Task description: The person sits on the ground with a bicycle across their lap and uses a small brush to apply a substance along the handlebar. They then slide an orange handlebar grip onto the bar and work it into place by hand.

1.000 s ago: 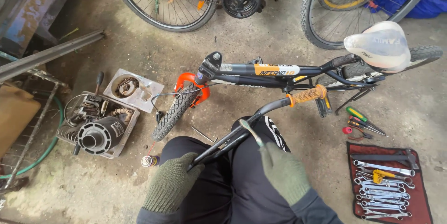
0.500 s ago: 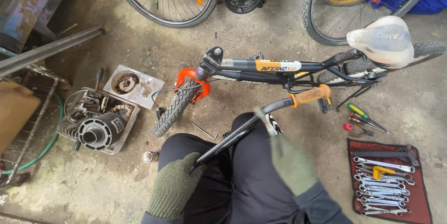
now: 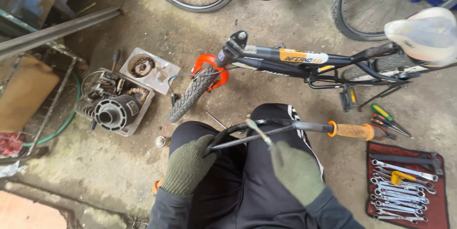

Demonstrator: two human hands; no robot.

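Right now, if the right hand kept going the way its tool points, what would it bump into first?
The right hand in its green knit glove aims a thin metal tool up and left. It would probably meet the black curved handlebar first, since the tip sits right at it, though depth is hard to judge.

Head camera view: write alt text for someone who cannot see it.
A seated person's gloved left hand grips a black bicycle handlebar with an orange grip across their lap, while the right hand holds a thin metal tool against it. A small bicycle lies on the concrete ahead, wrenches on a red mat to the right.
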